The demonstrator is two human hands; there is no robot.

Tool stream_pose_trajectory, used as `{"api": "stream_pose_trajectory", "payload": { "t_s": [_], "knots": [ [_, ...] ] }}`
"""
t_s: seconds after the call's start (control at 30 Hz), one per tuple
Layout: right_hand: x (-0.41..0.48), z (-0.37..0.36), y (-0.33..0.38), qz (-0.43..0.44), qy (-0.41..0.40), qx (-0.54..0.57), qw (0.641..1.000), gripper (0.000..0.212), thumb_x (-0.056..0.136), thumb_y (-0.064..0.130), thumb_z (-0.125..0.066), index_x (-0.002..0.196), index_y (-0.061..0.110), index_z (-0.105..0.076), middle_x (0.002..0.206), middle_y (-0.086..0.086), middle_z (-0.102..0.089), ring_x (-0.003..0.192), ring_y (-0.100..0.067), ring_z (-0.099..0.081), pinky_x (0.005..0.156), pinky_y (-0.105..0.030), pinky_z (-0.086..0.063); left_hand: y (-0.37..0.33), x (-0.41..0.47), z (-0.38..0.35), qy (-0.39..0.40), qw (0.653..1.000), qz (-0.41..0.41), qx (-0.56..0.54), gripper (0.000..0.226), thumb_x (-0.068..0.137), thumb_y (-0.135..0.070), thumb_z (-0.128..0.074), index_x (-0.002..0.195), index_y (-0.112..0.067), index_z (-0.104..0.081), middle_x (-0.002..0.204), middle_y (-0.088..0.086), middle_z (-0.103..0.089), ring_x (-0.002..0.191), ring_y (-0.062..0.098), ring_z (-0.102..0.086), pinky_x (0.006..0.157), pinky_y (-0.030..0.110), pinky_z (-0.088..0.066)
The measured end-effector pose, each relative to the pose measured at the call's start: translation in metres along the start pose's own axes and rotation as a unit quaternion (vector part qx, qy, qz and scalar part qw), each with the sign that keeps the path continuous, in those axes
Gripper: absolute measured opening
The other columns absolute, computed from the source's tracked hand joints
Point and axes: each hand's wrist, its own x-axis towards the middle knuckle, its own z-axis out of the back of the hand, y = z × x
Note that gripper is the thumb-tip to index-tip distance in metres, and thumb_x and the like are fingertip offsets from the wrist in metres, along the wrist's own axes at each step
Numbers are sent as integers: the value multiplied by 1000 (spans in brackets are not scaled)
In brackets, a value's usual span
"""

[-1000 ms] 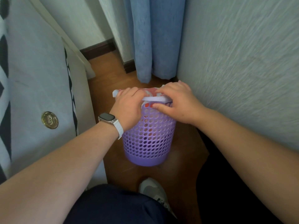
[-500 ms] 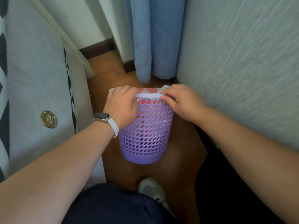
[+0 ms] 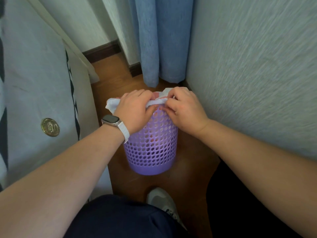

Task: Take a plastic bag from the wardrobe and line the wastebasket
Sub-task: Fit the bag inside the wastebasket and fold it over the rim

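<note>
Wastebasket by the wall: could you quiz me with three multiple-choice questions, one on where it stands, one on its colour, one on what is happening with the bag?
1. Where does the wastebasket stand? A on a chair; B on the wooden floor beside the wall; C in a wardrobe.
2. Its colour? A green; B black; C purple.
3. The plastic bag is: A held at the rim by the left hand and right hand; B lying on the floor; C folded on a shelf.
Answers: 1 B, its base sits on floorboards next to the wall. 2 C, its perforated sides are purple. 3 A, both hands' fingers curl over the bag's edge at the rim.
</note>
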Motion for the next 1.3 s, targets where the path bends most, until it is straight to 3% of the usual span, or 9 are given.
{"api": "stream_pose_trajectory", "payload": {
  "t_s": [0.13, 0.3, 0.57, 0.67, 0.77, 0.87, 1.07, 1.17, 1.3],
  "knots": [
    [5, 7, 5, -25, 9, 54, 998, 20, 84, 31, -63, 79, 13, -59, 84, -5, -57, 78, -26, -51, 74, -39, -41, 2, -3, 0, -6, 1000, 7, -7, 5, 91, -26, -57, 90, -21, -57, 80, -5, -59, 77, 21, -56, 75, 39, -40],
    [6, 8, -5, -69, 61, 122, 988, 31, 88, 37, -57, 110, 16, -62, 101, -3, -62, 94, -23, -55, 85, -40, -46, 1, -5, 3, -24, 998, 50, -34, 6, 89, -14, -57, 89, -20, -59, 74, -9, -52, 72, 15, -48, 76, 32, -30],
    [6, 6, -2, -38, 33, 64, 997, 20, 86, 25, -54, 93, 10, -64, 84, -8, -59, 79, -28, -53, 72, -40, -44, 4, -10, -3, -9, 999, 36, -22, 8, 91, -18, -48, 87, -19, -55, 71, -9, -47, 71, 20, -47, 75, 36, -32],
    [5, 6, 0, -41, 35, 68, 996, 16, 86, 23, -57, 93, 10, -63, 86, -8, -58, 80, -26, -51, 73, -37, -41, 7, -9, -5, 19, 999, 38, -34, 14, 92, -29, -44, 96, -23, -57, 85, -5, -58, 85, 22, -53, 84, 41, -36],
    [5, 5, 1, -62, 28, 89, 994, 10, 83, 17, -64, 89, 10, -62, 86, -8, -58, 81, -26, -50, 73, -33, -36, 6, -8, -4, 42, 998, 2, -41, 29, 93, -37, -50, 120, -27, -55, 111, -6, -62, 104, 17, -52, 95, 34, -30],
    [7, 6, 3, -67, 20, 116, 991, 10, 81, 17, -66, 87, 11, -61, 87, -7, -57, 81, -25, -51, 71, -27, -31, -2, -4, -2, 38, 997, -51, -38, 30, 96, -34, -46, 123, -27, -56, 111, -8, -63, 104, 13, -52, 99, 33, -29],
    [9, 18, -2, -68, 48, 146, 986, 34, 80, 40, -64, 102, 13, -64, 102, -3, -62, 94, -21, -57, 85, -34, -44, 2, -2, -4, 18, 999, -34, -33, 22, 95, -22, -45, 105, -14, -63, 91, 4, -62, 85, 23, -55, 77, 34, -37],
    [7, 18, -18, -79, 87, 108, 987, 47, 86, 47, -51, 111, 10, -65, 113, -7, -62, 104, -27, -57, 93, -44, -45, 1, -2, -3, 18, 999, -8, -28, 19, 96, -19, -47, 105, -13, -62, 97, 5, -63, 90, 23, -54, 78, 32, -36],
    [5, 15, -25, -93, 127, 110, 981, 49, 94, 41, -42, 119, 5, -62, 117, -11, -64, 107, -29, -58, 98, -37, -43, 4, -3, 0, 5, 1000, 15, -9, 19, 97, -19, -48, 109, -13, -62, 101, 5, -63, 93, 23, -55, 80, 35, -42]
  ]
}}
